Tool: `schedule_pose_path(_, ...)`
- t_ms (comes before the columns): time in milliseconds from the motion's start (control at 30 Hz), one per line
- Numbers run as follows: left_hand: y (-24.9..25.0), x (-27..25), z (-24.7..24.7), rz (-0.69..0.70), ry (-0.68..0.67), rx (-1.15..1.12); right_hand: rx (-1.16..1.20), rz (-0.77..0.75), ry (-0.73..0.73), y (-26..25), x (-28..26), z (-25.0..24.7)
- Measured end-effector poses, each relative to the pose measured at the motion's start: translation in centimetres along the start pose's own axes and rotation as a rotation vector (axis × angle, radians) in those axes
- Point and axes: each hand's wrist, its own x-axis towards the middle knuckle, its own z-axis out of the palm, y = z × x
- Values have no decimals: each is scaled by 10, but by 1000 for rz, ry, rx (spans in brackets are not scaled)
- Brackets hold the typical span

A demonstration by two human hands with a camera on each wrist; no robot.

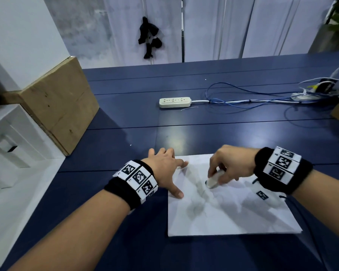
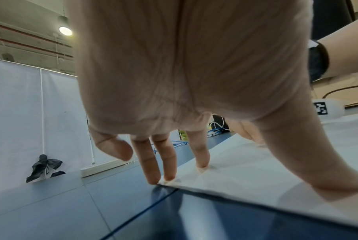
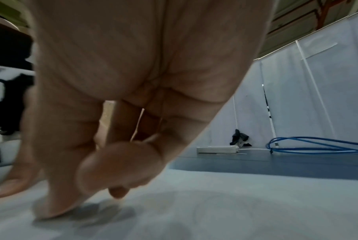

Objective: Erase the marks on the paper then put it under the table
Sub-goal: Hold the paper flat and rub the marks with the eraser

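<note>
Paper (image 1: 233,216) lies flat on the blue surface (image 1: 223,130), left hand (image 1: 164,169) pressing it with spread fingers (image 2: 201,151), right hand (image 1: 229,163) pinching a white eraser (image 1: 213,179) against it.

Light falls from overhead: a round ceiling lamp (image 2: 65,31) glows in my left wrist view, and a soft glare patch sits on the table (image 1: 176,142) ahead of me. My hands throw several faint, overlapping shadows across the paper (image 1: 229,214). The head view bends straight lines at its edges. My right hand (image 3: 120,100) is smeared with motion blur, and my left hand (image 2: 186,68) looms soft, pale and out of focus.
</note>
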Motion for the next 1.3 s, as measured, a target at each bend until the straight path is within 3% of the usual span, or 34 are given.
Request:
schedule_pose_path(133, 1, -1, 0, 12, 4, 5, -65, 105, 247, 8, 21, -15)
schedule_pose_path(200, 1, -1, 0, 14, 2, -5, -76, 114, 292, 11, 23, -15)
schedule_pose_path(267, 0, -1, 1, 14, 8, -19, -63, 59, 261, 10, 16, -9)
schedule_pose_path(400, 0, 0, 0, 11, 8, -25, 23, -5, 19, 2, -1, 0)
schedule_pose_path(600, 1, -1, 0, 9, -7, -33, -39, 89, 285, 15, 22, -13)
schedule_pose_path(800, 0, 0, 1, -1, 3, -42, 34, -21, 46, 12, 6, 2)
schedule_pose_path(1000, 0, 0, 0, 2, -9, -55, -55, 71, 265, 19, 26, -13)
schedule_pose_path(1067, 0, -1, 0, 1, -11, -57, -8, 33, 237, 21, 21, -10)
schedule_pose_path(1200, 1, 0, -1, 0, -12, -46, 71, -28, 2, 8, -3, 3)
schedule_pose_path(1300, 1, 0, -2, 4, -16, -52, 5, -2, 86, 7, 4, -2)
